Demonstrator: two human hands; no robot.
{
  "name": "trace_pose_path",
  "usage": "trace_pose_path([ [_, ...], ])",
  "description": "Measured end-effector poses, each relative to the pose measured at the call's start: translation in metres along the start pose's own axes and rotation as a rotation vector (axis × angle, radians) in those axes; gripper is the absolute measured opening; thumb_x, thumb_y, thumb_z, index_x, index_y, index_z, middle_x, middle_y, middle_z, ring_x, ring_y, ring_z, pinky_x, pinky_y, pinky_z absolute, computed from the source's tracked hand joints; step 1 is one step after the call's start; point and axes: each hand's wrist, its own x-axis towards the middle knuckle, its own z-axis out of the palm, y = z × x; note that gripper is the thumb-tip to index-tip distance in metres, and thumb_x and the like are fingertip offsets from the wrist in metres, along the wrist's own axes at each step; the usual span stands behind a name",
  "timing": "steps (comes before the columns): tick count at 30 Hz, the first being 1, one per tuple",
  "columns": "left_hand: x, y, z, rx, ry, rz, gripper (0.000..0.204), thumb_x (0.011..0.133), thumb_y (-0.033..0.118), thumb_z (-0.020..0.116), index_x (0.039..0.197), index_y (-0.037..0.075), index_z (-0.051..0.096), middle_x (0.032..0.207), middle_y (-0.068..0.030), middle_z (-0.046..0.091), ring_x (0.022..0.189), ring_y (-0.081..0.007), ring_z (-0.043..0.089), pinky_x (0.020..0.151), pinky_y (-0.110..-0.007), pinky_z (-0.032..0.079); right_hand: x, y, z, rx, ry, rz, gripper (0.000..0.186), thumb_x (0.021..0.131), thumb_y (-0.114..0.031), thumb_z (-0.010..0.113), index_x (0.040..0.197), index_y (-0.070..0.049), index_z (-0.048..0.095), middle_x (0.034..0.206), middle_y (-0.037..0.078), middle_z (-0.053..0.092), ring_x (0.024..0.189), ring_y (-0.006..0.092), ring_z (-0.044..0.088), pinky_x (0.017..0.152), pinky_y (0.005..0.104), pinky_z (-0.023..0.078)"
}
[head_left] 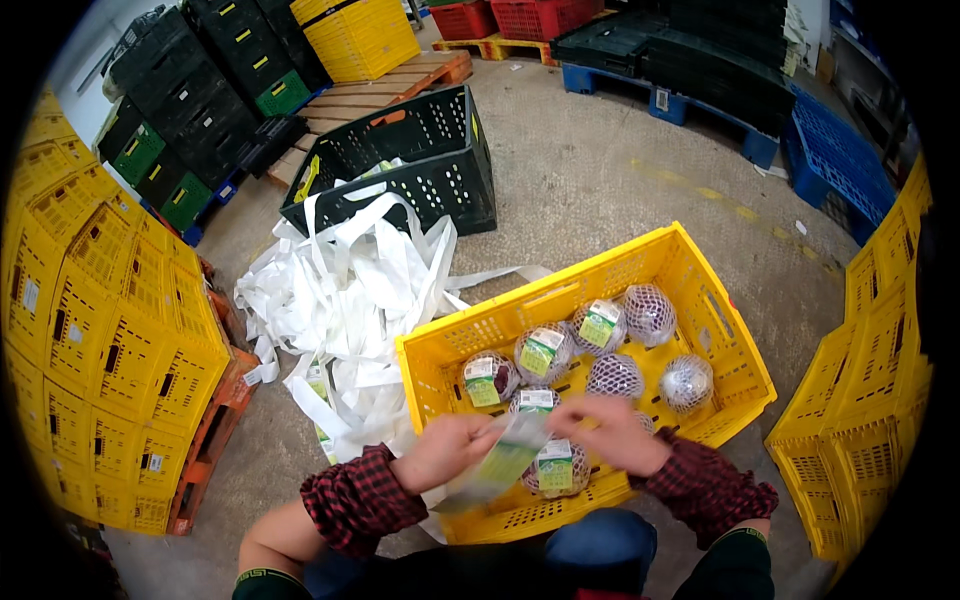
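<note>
Two hands work over a yellow crate (730, 345) of netted red cabbages, viewed from the head camera. Far left: stacked yellow crates (100, 330) on an orange pallet (215, 430), out of reach. Next right, a heap of white label backing strips (340, 290) on the concrete floor (610, 170), spilling out of a black crate (440, 160), probably dumped there to stay clear of the produce. Left hand (445, 450), red plaid cuff, fingers curled, pinches the lower end of a green-and-white label strip (500, 462); strip is motion-blurred. Right hand (610, 432) hovers just across, fingers bent onto the strip's upper end; exact pinch can't be told through the blur. Strip runs slanted between both hands, above the near edge of the yellow crate, just over a labelled cabbage (557, 468). Inside the crate, cabbages with green tags (542, 352) sit left and middle; untagged netted cabbages (650, 312) lie right, seemingly kept apart by status. Far right: more yellow crates (880, 400); blue pallets (830, 150) behind.
</note>
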Motion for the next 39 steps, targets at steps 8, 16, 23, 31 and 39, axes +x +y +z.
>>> trace_pose_path([
  [8, -0.004, 0.003, -0.008, 0.336, 0.036, 0.521, 0.014, 0.086, 0.012, 0.066, 0.099, 0.007, 0.063, 0.081, -0.0077, 0.059, 0.078, -0.0195, 0.060, 0.079, -0.032, 0.048, -0.019, 0.128, -0.199, -0.012, 0.557, 0.308, 0.013, 0.091, -0.016, 0.063, 0.092, -0.004, 0.058, 0.079, -0.001, 0.059, 0.070, 0.0065, 0.054, 0.062, 0.0231, 0.045],
  [16, 0.003, 0.020, 0.031, 0.594, -0.124, 0.754, 0.018, 0.079, 0.007, 0.066, 0.095, 0.011, 0.060, 0.075, -0.0037, 0.055, 0.072, -0.0223, 0.059, 0.079, -0.036, 0.048, 0.017, 0.172, -0.199, -0.099, 0.412, 0.466, 0.021, 0.087, -0.020, 0.068, 0.093, -0.004, 0.057, 0.076, 0.001, 0.058, 0.066, 0.0079, 0.054, 0.056, 0.0244, 0.043],
  [23, -0.001, 0.016, 0.034, 0.512, -0.164, 0.621, 0.035, 0.074, 0.006, 0.064, 0.109, 0.010, 0.059, 0.080, -0.0056, 0.056, 0.071, -0.0262, 0.059, 0.069, -0.038, 0.047, 0.029, 0.202, -0.190, -1.121, 0.296, 0.506, 0.047, 0.078, -0.028, 0.073, 0.115, -0.003, 0.056, 0.113, 0.016, 0.061, 0.105, 0.0333, 0.059, 0.087, 0.0433, 0.049],
  [31, 0.007, 0.015, 0.035, 0.433, -0.162, 0.663, 0.020, 0.085, 0.009, 0.051, 0.105, 0.005, 0.052, 0.105, -0.0137, 0.056, 0.088, -0.0306, 0.060, 0.079, -0.040, 0.049, 0.017, 0.234, -0.145, -1.168, 0.269, 0.390, 0.075, 0.078, -0.040, 0.071, 0.137, -0.004, 0.043, 0.137, 0.014, 0.047, 0.128, 0.0310, 0.042, 0.108, 0.0476, 0.029],
  [39, 0.021, 0.032, 0.005, -0.023, 0.039, 0.145, 0.017, 0.089, 0.014, 0.059, 0.102, 0.005, 0.063, 0.082, -0.0158, 0.064, 0.075, -0.0278, 0.065, 0.066, -0.035, 0.049, 0.009, 0.014, -0.027, 0.412, -0.171, 0.277, 0.038, 0.096, -0.027, 0.056, 0.121, 0.002, 0.056, 0.117, 0.013, 0.061, 0.110, 0.0201, 0.058, 0.095, 0.0321, 0.045],
])
